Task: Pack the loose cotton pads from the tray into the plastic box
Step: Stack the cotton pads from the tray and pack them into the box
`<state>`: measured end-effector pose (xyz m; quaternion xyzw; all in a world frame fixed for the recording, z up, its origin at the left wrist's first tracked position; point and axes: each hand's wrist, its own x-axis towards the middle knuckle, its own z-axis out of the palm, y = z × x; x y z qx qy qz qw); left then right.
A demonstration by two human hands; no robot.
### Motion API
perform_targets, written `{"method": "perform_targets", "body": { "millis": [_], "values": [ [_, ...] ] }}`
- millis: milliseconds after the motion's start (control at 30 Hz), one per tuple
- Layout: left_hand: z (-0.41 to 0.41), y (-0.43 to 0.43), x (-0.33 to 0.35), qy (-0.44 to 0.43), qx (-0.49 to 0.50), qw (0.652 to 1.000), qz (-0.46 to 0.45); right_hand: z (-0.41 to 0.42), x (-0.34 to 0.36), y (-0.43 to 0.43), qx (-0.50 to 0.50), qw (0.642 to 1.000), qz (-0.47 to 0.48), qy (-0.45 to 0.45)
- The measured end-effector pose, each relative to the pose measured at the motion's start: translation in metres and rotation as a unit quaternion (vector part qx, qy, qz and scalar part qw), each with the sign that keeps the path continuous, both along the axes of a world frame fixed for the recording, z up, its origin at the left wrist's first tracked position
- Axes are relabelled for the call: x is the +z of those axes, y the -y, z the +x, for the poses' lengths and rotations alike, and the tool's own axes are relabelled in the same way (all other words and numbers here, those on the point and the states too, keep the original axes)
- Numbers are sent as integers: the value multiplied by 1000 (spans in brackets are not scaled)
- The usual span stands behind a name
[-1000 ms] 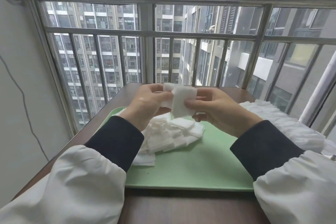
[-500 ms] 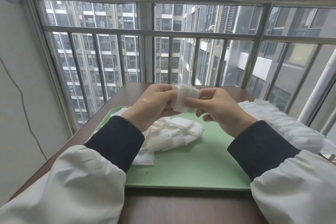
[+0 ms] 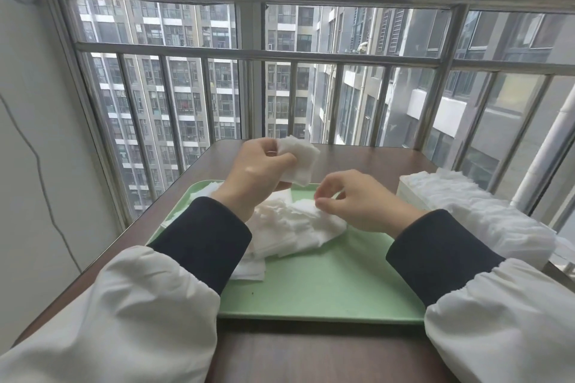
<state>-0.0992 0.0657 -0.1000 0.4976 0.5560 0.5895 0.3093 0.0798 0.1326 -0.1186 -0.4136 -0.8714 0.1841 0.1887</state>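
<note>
Several cotton pads (image 3: pixel 297 162) are pinched between the curled fingers and thumb of the left hand (image 3: pixel 259 169), held above the far edge of the green tray (image 3: pixel 326 289). The right hand (image 3: pixel 357 199) is held low, fingertips curled onto the loose pile (image 3: pixel 292 227) on the tray; a grasp cannot be confirmed.

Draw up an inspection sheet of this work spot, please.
Surface: brown wooden table bearing a pale green plastic tray.
Job's things: loose heap of white cotton pads on the tray; row of stacked white pads at right; box not made out.
Clutter: nothing seen.
Hands: left hand grips a small stack of white pads; right hand curls over the heap, grip unclear.
Cables: thin dark wire on left wall.
Surroundings: metal-barred window, apartment blocks outside.
</note>
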Motion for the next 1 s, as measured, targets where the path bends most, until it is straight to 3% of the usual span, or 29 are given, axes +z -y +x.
{"method": "perform_targets", "body": {
  "millis": [100,267,433,600,800,1000],
  "values": [
    [2,1,0,-11,5,1000,-1,-3,-6,-1,-4,999,-6,38],
    [2,-1,-1,-11,11,1000,-2,0,-7,-3,12,999,-9,-41],
    [2,-1,0,-1,6,1000,1,-3,-5,0,29,998,8,-52],
    [0,-2,0,16,31,999,6,-4,5,1,42,990,-57,-119],
    [-9,-5,0,57,102,993,25,2,10,2,36,932,-191,-306],
    [-2,-5,-3,104,9,995,3,2,15,6,100,847,-307,-422]
  ]
}}
